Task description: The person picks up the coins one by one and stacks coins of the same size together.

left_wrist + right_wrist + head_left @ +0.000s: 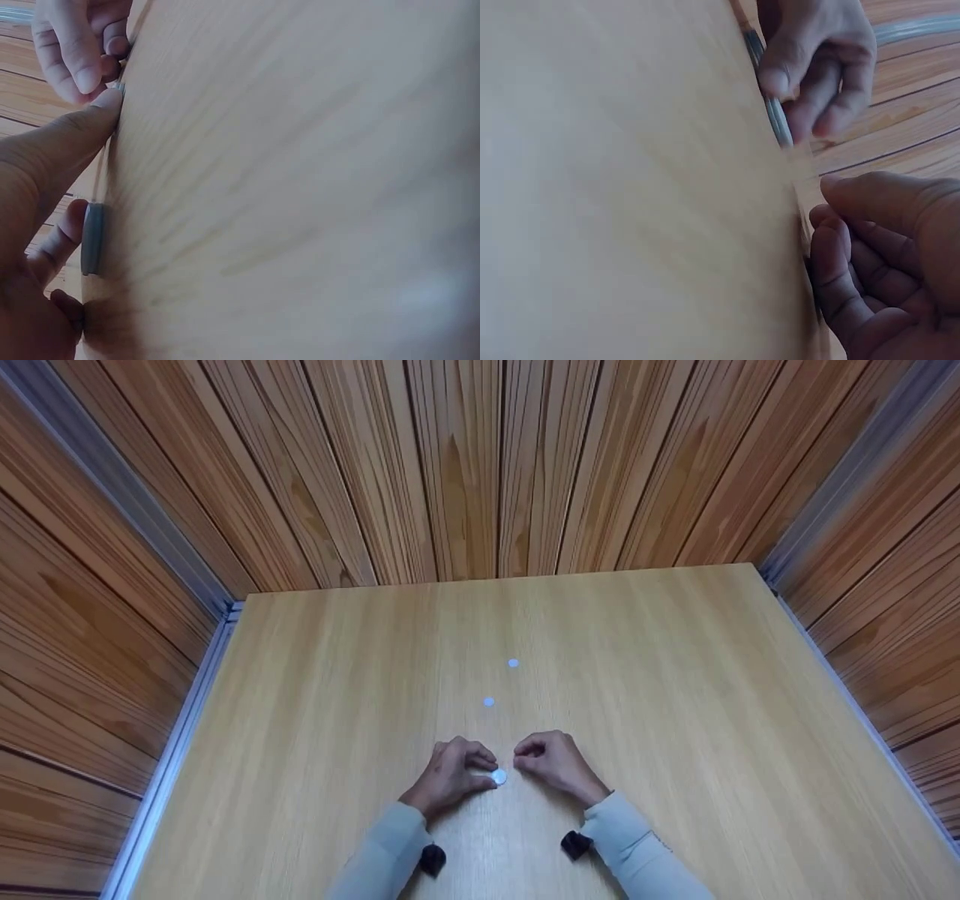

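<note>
My left hand (453, 770) is narrowed around a small white disc (500, 777), with my thumb and a finger at its edge, just over the wooden tabletop (337, 697). My right hand (556, 760) is just to the disc's right, fingers curled in, thumb and forefinger drawn close together; whether they pinch anything I cannot tell. Beneath my left hand, near its lower fingers, the left wrist view shows a grey rounded piece (91, 240) edge-on at the tabletop. Ahead of my fingertips lie two small pale dots, the nearer dot (489, 702) and, farther off and slightly right, the other dot (513, 663). Behind my hands come pale sleeves (384, 847), each with a black block (433, 860) by the wrist. Well beyond my fingers stands a wooden plank wall (465, 472).
</note>
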`<state>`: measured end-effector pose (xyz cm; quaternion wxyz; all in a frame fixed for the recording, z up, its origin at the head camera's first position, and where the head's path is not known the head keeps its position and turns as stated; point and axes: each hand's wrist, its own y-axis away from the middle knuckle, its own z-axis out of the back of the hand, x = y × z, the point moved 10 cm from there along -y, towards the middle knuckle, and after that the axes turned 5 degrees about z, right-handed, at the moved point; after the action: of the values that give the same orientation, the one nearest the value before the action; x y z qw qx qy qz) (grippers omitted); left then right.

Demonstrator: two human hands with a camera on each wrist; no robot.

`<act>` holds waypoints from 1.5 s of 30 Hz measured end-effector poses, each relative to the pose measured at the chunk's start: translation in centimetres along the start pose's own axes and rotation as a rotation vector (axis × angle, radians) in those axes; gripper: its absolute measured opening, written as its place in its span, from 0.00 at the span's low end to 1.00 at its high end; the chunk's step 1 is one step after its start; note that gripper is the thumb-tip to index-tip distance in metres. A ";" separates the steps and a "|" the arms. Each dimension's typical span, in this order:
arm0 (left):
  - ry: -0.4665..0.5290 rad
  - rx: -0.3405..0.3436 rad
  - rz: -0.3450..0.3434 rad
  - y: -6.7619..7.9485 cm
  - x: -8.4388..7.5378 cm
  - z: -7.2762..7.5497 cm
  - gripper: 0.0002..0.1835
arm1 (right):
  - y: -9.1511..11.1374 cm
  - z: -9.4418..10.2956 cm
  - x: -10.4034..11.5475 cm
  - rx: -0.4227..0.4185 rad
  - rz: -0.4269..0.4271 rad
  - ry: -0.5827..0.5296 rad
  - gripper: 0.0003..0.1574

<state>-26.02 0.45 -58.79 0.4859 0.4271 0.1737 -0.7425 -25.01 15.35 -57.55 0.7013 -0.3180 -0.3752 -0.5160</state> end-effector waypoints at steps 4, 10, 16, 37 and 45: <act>-0.003 0.007 0.006 -0.1 0.1 0.0 0.14 | -0.6 0.9 -0.7 -0.015 -0.042 0.003 0.02; 0.035 0.033 0.032 -0.1 0.3 -0.1 0.14 | -2.0 2.0 -1.4 -0.044 -0.103 -0.010 0.03; 0.048 0.040 0.042 0.0 0.4 -0.1 0.13 | -3.5 2.3 -1.8 -0.036 -0.129 -0.009 0.03; 0.045 0.042 0.050 0.0 0.5 0.0 0.13 | -8.0 1.0 -0.8 -0.083 -0.040 -0.025 0.08; 0.054 0.060 0.073 0.1 0.7 -0.2 0.13 | -8.9 0.5 -0.8 -0.089 -0.058 -0.022 0.09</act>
<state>-25.99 0.17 -59.44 0.4948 0.4673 0.1486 -0.7174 -33.81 13.82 -57.50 0.6671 -0.3435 -0.3685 -0.5488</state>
